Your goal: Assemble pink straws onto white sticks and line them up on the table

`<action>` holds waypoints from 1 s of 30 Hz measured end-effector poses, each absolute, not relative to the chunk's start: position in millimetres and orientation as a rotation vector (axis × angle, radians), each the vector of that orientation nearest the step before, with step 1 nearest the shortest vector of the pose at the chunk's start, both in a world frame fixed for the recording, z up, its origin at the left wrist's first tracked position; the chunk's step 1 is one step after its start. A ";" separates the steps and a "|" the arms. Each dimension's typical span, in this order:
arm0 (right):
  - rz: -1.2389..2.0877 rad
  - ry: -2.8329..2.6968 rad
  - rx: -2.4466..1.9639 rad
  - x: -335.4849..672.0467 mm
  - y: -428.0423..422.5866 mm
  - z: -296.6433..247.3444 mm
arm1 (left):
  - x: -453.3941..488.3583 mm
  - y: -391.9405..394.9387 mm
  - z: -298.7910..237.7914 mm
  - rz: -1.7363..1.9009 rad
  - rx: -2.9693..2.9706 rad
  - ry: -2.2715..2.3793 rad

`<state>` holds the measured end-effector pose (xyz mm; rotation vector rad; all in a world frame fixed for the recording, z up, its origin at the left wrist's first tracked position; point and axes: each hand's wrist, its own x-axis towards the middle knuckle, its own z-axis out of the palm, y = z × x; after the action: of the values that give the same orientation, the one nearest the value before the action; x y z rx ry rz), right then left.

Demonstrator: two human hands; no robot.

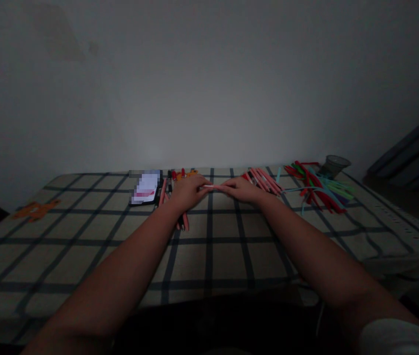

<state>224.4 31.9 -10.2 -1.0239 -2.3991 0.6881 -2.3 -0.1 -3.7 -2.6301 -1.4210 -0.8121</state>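
Note:
Over the middle of the checked cloth, a thin pink stick-like piece (214, 187) spans the gap between my hands. My left hand (191, 191) pinches its left end, and my right hand (242, 189) has its fingers closed on the other end. The dim light hides exactly what kind of piece it is. Partly behind my left hand and wrist lie several pens and pink sticks (185, 221), some with red or black ends. Just beyond my right hand rests a row of pink and dark sticks (263, 178).
A phone (146, 187) with a lit, blurred screen lies left of my hands. Red, green and blue strips (316, 190) are heaped at the right, beside a clear cup (335, 165). An orange cutout (36, 210) lies far left. A wall (209, 88) rises behind the table.

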 end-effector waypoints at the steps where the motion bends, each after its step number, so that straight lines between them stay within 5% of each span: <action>1: 0.691 -2.395 -1.024 224.3 32.9 -11.5 | -2.2 -0.1 -3.6 -0.811 -2.630 -1.419; 30: 0.520 -2.335 -1.009 223.2 29.2 -6.3 | -1.3 -5.5 -4.0 -0.716 -2.630 -1.622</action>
<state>223.2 29.2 -6.3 -1.0091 -2.3350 0.5199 -1.3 -5.5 -4.0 -2.6302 -1.6222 -0.7162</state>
